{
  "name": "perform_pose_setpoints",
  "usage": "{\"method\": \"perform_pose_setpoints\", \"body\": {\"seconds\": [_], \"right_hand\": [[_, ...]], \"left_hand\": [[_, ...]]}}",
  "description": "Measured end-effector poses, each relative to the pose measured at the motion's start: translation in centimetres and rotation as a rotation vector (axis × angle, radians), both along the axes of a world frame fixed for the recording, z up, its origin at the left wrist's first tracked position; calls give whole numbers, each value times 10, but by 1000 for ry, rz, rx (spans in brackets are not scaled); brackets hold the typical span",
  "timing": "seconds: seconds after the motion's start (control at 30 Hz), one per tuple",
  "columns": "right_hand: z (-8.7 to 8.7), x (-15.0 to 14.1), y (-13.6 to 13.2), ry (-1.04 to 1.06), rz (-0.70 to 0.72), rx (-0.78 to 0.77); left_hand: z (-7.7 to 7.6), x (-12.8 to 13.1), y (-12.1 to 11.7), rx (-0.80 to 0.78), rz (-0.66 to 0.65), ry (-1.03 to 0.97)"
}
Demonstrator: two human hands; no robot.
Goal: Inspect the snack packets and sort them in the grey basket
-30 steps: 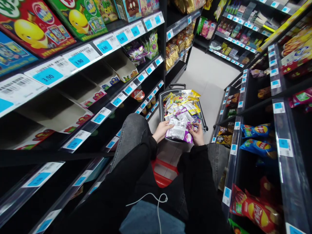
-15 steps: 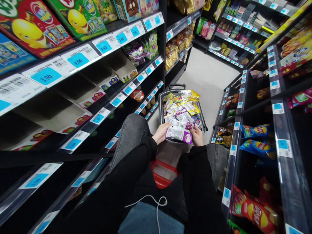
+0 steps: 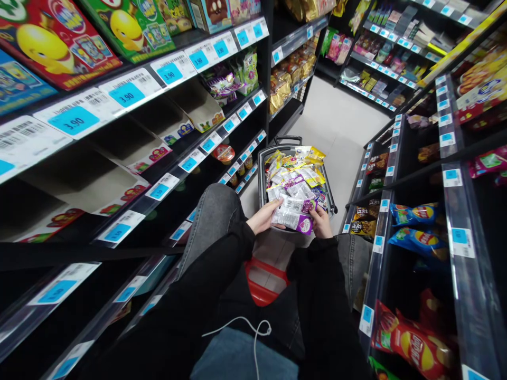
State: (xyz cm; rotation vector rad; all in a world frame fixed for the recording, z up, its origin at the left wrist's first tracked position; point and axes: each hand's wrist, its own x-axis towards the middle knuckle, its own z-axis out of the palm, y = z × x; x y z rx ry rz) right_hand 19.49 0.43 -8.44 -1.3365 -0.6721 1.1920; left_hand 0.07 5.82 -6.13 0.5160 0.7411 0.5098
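Both hands hold purple-and-white candy bags (image 3: 292, 218) over the near end of a dark shopping basket (image 3: 262, 179). My left hand (image 3: 264, 215) grips their left edge, thumb on top. At the right edge, the fingers of my right hand (image 3: 320, 219) are closed on the purple end. Two bags seem to lie one over the other; I cannot tell exactly how many. Heaped in the basket behind them are several yellow, white and purple snack bags (image 3: 299, 166). The basket's handle (image 3: 287, 140) stands at its far end.
Shelves with blue price tags (image 3: 127, 96) rise on my left, holding open cardboard trays (image 3: 91, 184). On the right, shelves carry chip bags (image 3: 422, 343) and blue snack bags (image 3: 415, 214). A red stool (image 3: 265, 285) is between my legs. Pale floor (image 3: 328, 116) runs beyond the basket.
My left hand has shifted slightly right and its thumb reaches further over the bags. The bags have moved a little to the right and tilted slightly. The basket stays in place.
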Motion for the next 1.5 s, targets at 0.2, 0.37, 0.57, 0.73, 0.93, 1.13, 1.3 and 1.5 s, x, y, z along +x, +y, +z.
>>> {"method": "perform_pose_setpoints", "body": {"seconds": [0.2, 0.37, 0.57, 0.73, 0.93, 1.13, 1.3, 1.5], "right_hand": [[-1, -5, -2, 112, 169, -118], [-5, -3, -3, 108, 253, -154], [-9, 3, -4, 75, 305, -118], [-10, 5, -5, 15, 282, -110], [-11, 4, -2, 35, 165, -135], [-15, 6, -1, -8, 98, -112], [-8, 6, -1, -49, 98, -35], [4, 2, -1, -174, 11, 138]], "left_hand": [[11, 3, -3, 73, 39, 156], [9, 3, -3, 79, 25, 193], [7, 3, -2, 49, 6, 120], [7, 5, -2, 28, 14, 111], [5, 3, -2, 81, -13, 70], [2, 2, 4, -36, 70, 26], [4, -1, 6, 11, 108, -40], [6, -9, 9, -155, -56, -114]]}}
